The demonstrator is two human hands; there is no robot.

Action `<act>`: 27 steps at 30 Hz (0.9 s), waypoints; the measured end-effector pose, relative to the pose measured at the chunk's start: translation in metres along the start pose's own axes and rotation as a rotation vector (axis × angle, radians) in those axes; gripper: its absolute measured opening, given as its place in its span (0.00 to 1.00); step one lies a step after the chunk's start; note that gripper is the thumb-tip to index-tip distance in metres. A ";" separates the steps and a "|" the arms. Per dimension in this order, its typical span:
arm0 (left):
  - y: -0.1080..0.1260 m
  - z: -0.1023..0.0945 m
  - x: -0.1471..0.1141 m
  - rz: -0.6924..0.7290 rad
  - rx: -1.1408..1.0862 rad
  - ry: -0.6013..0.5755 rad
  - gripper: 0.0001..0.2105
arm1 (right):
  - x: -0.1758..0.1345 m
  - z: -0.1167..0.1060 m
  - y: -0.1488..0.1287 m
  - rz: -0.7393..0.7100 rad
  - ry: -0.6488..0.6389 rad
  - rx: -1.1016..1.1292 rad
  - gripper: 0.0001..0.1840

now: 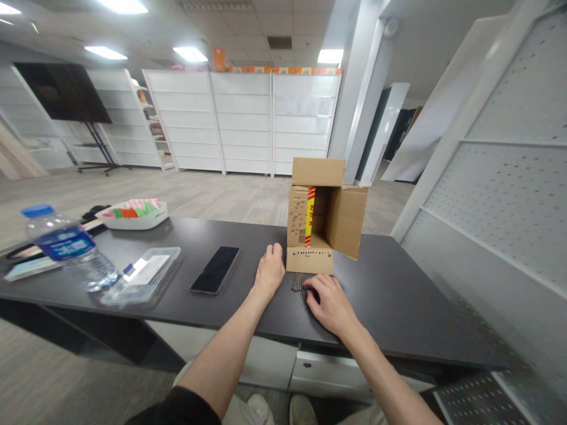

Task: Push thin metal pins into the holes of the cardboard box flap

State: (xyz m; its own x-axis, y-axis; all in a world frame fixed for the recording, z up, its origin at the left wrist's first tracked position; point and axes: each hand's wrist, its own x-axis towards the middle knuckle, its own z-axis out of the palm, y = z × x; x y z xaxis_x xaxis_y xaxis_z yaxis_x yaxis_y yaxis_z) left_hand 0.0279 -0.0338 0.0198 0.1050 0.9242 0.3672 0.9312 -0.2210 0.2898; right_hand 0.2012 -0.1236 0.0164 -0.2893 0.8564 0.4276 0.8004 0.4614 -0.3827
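Observation:
An open cardboard box point(349, 221) stands on the dark desk, its flaps spread. Several small round marks or metal heads dot its left flap point(297, 215), and a row of dark holes crosses the lower flap point(310, 262). In front of it lies a bunch of thin metal screws or nails point(297, 282). My right hand point(330, 301) rests over their right end, fingers bent, with a gap between thumb and forefinger. Just left of the box, my left hand point(270, 268) is closed with its knuckles up; whatever its fingers may hold is hidden.
A phone point(215, 270) lies left of my left hand. Farther left are a clear plastic case point(148, 277), a water bottle point(73, 248) and a white tray point(133, 221) of colourful packets. A perforated white panel point(500, 195) rises along the desk's right side.

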 end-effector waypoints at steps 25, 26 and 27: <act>-0.004 -0.007 -0.009 0.009 -0.217 0.090 0.07 | 0.005 -0.002 -0.001 0.018 0.030 -0.008 0.08; -0.003 -0.007 -0.009 0.008 -0.210 0.087 0.07 | 0.006 -0.003 -0.002 0.013 0.020 -0.003 0.09; -0.002 -0.008 -0.009 0.005 -0.205 0.085 0.07 | 0.008 -0.003 -0.002 0.006 0.009 0.002 0.09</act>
State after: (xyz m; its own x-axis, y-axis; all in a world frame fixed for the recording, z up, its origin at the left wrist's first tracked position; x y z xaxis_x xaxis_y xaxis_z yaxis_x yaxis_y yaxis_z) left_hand 0.0220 -0.0436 0.0229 0.0721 0.8953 0.4396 0.8394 -0.2925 0.4581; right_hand 0.1989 -0.1185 0.0234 -0.2800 0.8571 0.4324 0.8012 0.4568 -0.3866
